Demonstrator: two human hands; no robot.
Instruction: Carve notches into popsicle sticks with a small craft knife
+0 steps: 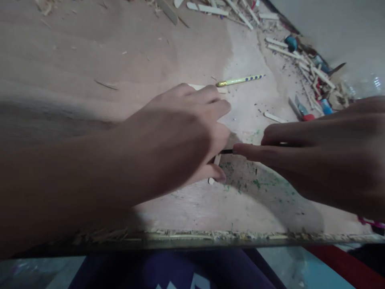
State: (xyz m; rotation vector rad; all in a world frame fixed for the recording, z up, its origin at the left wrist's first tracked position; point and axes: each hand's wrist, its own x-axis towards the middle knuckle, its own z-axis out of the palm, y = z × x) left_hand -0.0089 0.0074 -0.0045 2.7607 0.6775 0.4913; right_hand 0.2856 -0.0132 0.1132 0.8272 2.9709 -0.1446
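My left hand (183,132) presses down on the table, its thumb and fingers closed on a wooden craft stick (217,159). The stick's rounded end (211,181) shows below the thumb; most of its length is hidden. From the right, my right hand (313,156) holds a thin dark blade-like tool (227,151) under its outstretched index finger. The tool's tip reaches the stick close to my left fingers, and its handle is covered by the hand. Another pale stick (222,90) lies partly beneath my left fingertips, near a yellow pencil with purple dots (240,80).
Craft sticks and scraps (313,72) are heaped along the right edge, with a red-handled pair of scissors (300,110) among them. More sticks (210,9) lie at the back. Shavings line the table's raised front edge (180,236). Green specks dot the wood between my hands.
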